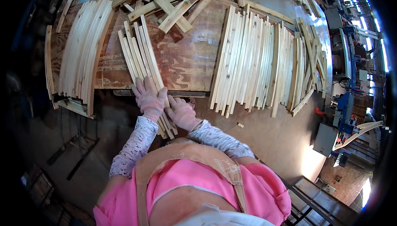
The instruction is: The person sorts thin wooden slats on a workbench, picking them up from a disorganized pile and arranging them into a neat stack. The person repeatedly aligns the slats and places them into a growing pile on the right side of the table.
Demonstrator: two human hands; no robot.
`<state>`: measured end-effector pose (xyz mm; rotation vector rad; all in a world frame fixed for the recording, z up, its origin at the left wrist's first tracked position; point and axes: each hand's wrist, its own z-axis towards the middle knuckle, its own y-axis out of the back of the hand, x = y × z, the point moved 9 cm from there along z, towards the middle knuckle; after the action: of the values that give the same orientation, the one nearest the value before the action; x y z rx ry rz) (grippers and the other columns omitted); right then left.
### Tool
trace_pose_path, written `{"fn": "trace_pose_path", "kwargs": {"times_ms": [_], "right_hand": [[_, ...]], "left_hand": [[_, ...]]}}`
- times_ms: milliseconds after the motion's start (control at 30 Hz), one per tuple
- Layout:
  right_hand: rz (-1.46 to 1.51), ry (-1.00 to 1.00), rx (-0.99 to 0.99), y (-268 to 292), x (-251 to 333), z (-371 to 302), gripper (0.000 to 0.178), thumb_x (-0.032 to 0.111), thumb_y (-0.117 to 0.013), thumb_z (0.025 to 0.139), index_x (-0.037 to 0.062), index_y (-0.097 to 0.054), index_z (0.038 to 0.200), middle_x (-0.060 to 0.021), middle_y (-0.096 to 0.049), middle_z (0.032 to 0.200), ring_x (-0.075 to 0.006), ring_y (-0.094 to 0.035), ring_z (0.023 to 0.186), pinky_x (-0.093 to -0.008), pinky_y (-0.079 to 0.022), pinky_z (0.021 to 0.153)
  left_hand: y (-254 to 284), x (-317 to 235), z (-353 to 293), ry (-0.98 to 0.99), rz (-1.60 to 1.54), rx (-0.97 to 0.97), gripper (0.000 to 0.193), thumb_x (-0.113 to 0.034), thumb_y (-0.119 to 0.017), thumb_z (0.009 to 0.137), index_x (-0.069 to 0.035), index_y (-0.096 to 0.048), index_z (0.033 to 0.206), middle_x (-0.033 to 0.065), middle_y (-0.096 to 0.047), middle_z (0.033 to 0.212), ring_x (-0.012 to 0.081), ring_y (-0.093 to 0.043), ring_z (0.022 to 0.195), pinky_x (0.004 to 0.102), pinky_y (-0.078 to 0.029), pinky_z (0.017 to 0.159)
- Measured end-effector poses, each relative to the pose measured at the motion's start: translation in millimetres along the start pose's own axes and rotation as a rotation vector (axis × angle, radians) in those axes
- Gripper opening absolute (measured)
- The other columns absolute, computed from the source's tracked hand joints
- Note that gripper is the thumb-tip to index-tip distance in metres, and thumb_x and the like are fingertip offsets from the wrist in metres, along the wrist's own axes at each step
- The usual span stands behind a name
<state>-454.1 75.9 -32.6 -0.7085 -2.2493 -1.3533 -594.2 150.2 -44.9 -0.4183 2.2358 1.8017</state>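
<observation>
A small bundle of pale wooden strips [142,54] slants across the table's near edge, its near ends hanging over toward me. The strips spread slightly apart at the far end. My left hand [150,101], in a pinkish work glove, lies across the top of the bundle with its fingers and thumb spanning the strips. Lower down, my right hand [182,113], gloved alike, grips the bundle from its right side; its fingertips are partly hidden. Both hands are at the near edge of the worn brown wooden table [188,56].
A row of strips [84,48] lies on the left of the table. A wider row [244,56] lies on the right, ends overhanging. Crossed loose boards [169,8] are heaped at the back. Machines [345,106] stand at far right; a metal stand [78,143] is at lower left.
</observation>
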Motion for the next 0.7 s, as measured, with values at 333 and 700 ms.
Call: {"fn": "trace_pose_path", "kwargs": {"times_ms": [333, 700], "right_hand": [[0.361, -0.407, -0.690, 238, -91, 225, 0.059, 0.038, -0.070, 0.094, 0.0035, -0.060, 0.141, -0.0227, -0.073, 0.130, -0.0392, -0.070, 0.121, -0.0473, -0.054, 0.102], [0.873, -0.278, -0.447, 266, -38, 338, 0.040, 0.035, -0.076, 0.086, -0.0006, -0.078, 0.104, -0.0184, -0.078, 0.093, -0.0269, -0.077, 0.083, -0.0390, -0.058, 0.072]], "left_hand": [[16, -28, 0, 0.132, 0.109, 0.095, 0.111, -0.049, -0.084, 0.075, -0.010, -0.032, 0.165, 0.0200, -0.019, 0.172, 0.0527, -0.015, 0.157, 0.0617, -0.035, 0.120], [14, -14, -11, 0.117, 0.201, 0.138, 0.110, -0.050, -0.080, 0.073, -0.008, -0.035, 0.164, 0.0193, -0.021, 0.172, 0.0530, -0.015, 0.157, 0.0596, -0.030, 0.124]]}}
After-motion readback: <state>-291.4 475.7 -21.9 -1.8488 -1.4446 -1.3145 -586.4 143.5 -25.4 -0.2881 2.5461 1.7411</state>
